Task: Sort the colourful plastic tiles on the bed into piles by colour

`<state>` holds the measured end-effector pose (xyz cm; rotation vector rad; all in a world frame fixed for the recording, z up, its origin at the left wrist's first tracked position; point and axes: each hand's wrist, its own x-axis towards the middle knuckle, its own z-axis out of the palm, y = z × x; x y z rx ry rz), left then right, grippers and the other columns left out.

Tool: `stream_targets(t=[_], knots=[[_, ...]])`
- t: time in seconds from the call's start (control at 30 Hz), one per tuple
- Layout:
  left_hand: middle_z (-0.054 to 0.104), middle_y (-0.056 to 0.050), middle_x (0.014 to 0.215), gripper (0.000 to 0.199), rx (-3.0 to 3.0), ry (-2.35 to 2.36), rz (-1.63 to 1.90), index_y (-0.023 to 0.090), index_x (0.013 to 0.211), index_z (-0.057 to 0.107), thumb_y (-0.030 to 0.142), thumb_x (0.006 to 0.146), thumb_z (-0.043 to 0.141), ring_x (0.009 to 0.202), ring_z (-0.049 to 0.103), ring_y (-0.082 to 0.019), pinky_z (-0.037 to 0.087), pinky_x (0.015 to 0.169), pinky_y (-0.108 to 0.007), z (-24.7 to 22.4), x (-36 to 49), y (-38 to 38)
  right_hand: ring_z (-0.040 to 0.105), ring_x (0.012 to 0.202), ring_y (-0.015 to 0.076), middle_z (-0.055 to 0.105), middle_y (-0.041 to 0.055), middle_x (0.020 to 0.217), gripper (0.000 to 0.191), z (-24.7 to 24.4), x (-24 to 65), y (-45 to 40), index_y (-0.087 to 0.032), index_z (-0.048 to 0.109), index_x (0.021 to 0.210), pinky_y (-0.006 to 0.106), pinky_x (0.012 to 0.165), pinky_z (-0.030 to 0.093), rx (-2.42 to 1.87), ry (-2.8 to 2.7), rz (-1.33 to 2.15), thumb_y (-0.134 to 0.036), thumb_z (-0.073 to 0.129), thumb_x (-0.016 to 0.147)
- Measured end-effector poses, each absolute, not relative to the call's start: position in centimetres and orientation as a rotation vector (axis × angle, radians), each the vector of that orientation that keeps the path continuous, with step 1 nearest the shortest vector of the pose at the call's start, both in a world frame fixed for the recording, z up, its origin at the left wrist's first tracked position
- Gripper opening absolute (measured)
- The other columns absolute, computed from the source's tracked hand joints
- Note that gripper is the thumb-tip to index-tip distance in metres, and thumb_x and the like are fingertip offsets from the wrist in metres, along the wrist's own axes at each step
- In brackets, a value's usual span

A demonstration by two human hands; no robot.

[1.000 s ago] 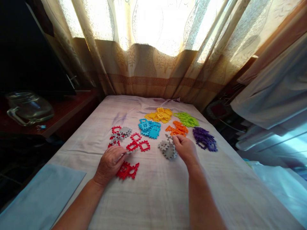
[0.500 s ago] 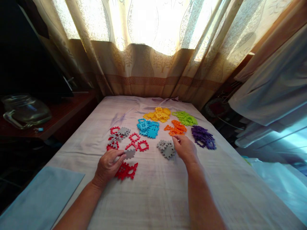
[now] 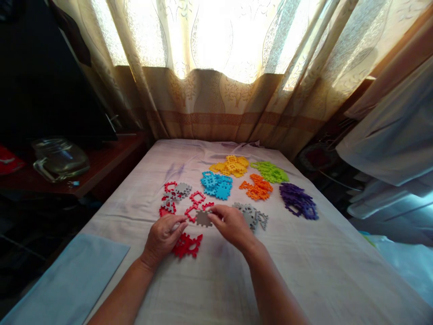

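Note:
A flat grey toothed piece (image 3: 204, 219) is pinched at its right edge by my right hand (image 3: 232, 224). My left hand (image 3: 164, 237) is closed just left of that piece, thumb and forefinger together; what it holds, if anything, is too small to make out. Below the hands lies a pile of solid red pieces (image 3: 188, 246). Red frames (image 3: 197, 197) sit just beyond the fingers, partly hidden. To the left is a mix of red and grey pieces (image 3: 172, 195). Right of my right hand rests a grey pile (image 3: 250, 215).
Farther back lie blue (image 3: 217, 185), yellow (image 3: 232, 166), green (image 3: 269, 172), orange (image 3: 257, 187) and purple (image 3: 297, 201) piles. A light blue sheet (image 3: 72, 280) covers the bed's left front. A glass jug (image 3: 62, 159) stands on the side table.
My right hand has moved left from the grey pile and now holds the grey piece that was at my left fingertips. The view has shifted slightly.

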<state>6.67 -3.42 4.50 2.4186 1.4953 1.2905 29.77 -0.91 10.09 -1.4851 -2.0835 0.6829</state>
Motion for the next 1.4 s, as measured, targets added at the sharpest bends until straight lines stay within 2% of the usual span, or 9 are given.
stream_targets(t=[0.07, 0.17, 0.3, 0.43, 0.67, 0.83, 0.97, 1.17, 1.4], knots=[[0.075, -0.005, 0.088, 0.021, 2.387, 1.670, 1.333, 0.023, 0.096, 0.070, 0.035, 0.092, 0.054, 0.085, 0.069, -0.018, 0.054, 0.084, -0.032, 4.4, 5.7, -3.0, 0.063, 0.072, 0.0154, 0.073, 0.0001, 0.080, 0.022, 10.6, 32.4, -0.3, -0.024, 0.073, 0.094, 0.025, 0.066, 0.043, -1.543, -1.955, 0.715, -0.030, 0.054, 0.085], [0.072, -0.008, 0.105, 0.028, 2.315, 2.026, 1.279, 0.023, 0.107, 0.066, 0.041, 0.091, 0.052, 0.100, 0.065, -0.025, 0.049, 0.094, -0.040, 3.6, 3.8, -2.1, 0.063, 0.066, 0.0165, 0.072, 0.0016, 0.077, 0.034, 10.8, 37.6, 0.3, -0.021, 0.071, 0.105, 0.026, 0.062, 0.044, -1.669, -1.748, 0.736, -0.039, 0.052, 0.083], [0.067, -0.014, 0.120, 0.044, 2.219, 2.313, 0.992, 0.019, 0.123, 0.059, 0.046, 0.090, 0.048, 0.113, 0.060, -0.031, 0.044, 0.098, -0.046, 2.0, 2.3, -1.3, 0.062, 0.064, 0.0172, 0.071, 0.0021, 0.074, 0.035, 10.4, 43.0, 0.3, -0.019, 0.072, 0.098, 0.027, 0.062, 0.045, -1.853, -1.567, 0.636, -0.041, 0.053, 0.079], [0.067, -0.013, 0.123, 0.045, 2.265, 2.322, 0.849, 0.020, 0.127, 0.056, 0.044, 0.090, 0.046, 0.119, 0.057, -0.031, 0.040, 0.102, -0.048, 0.9, 2.3, -1.0, 0.065, 0.072, 0.0187, 0.073, 0.0026, 0.076, 0.031, 10.0, 43.7, 0.3, -0.021, 0.075, 0.091, 0.027, 0.066, 0.045, -2.025, -1.602, 0.586, -0.034, 0.049, 0.083], [0.067, -0.008, 0.126, 0.043, 2.328, 2.260, 0.851, 0.027, 0.129, 0.056, 0.041, 0.090, 0.048, 0.121, 0.057, -0.029, 0.038, 0.104, -0.048, 0.9, 2.4, -1.1, 0.067, 0.094, 0.0209, 0.075, 0.0052, 0.104, 0.032, 9.6, 42.2, 0.9, -0.025, 0.075, 0.104, 0.028, 0.076, 0.047, -2.177, -1.691, 0.415, -0.028, 0.050, 0.086], [0.067, -0.006, 0.126, 0.039, 2.349, 2.209, 0.876, 0.030, 0.125, 0.059, 0.039, 0.089, 0.049, 0.120, 0.057, -0.028, 0.039, 0.103, -0.046, 1.2, 2.5, -1.2, 0.067, 0.091, 0.0203, 0.075, 0.0046, 0.102, 0.032, 10.1, 40.9, 0.9, -0.025, 0.074, 0.106, 0.027, 0.074, 0.046, -2.156, -1.748, 0.389, -0.032, 0.049, 0.088], [0.067, -0.008, 0.125, 0.039, 2.337, 2.195, 0.878, 0.027, 0.125, 0.059, 0.039, 0.090, 0.048, 0.118, 0.058, -0.027, 0.040, 0.103, -0.045, 1.4, 2.7, -1.3, 0.067, 0.086, 0.0192, 0.075, 0.0045, 0.099, 0.030, 10.3, 39.0, 0.9, -0.025, 0.075, 0.104, 0.027, 0.071, 0.045, -2.094, -1.780, 0.361, -0.032, 0.049, 0.088], [0.067, -0.011, 0.122, 0.042, 2.330, 2.162, 0.971, 0.022, 0.126, 0.057, 0.040, 0.089, 0.051, 0.111, 0.061, -0.028, 0.042, 0.101, -0.044, 1.9, 2.9, -1.4, 0.066, 0.089, 0.0182, 0.074, 0.0051, 0.102, 0.028, 9.9, 35.7, 0.7, -0.023, 0.073, 0.104, 0.028, 0.079, 0.046, -1.879, -1.947, 0.365, -0.029, 0.050, 0.090], [0.068, -0.009, 0.121, 0.038, 2.318, 2.174, 0.985, 0.024, 0.124, 0.058, 0.037, 0.088, 0.054, 0.111, 0.061, -0.026, 0.041, 0.101, -0.043, 2.3, 3.1, -1.6, 0.066, 0.092, 0.0174, 0.072, 0.0055, 0.108, 0.024, 10.2, 32.9, -0.2, -0.022, 0.072, 0.104, 0.028, 0.084, 0.046, -1.764, -2.086, 0.396, -0.025, 0.052, 0.091]])
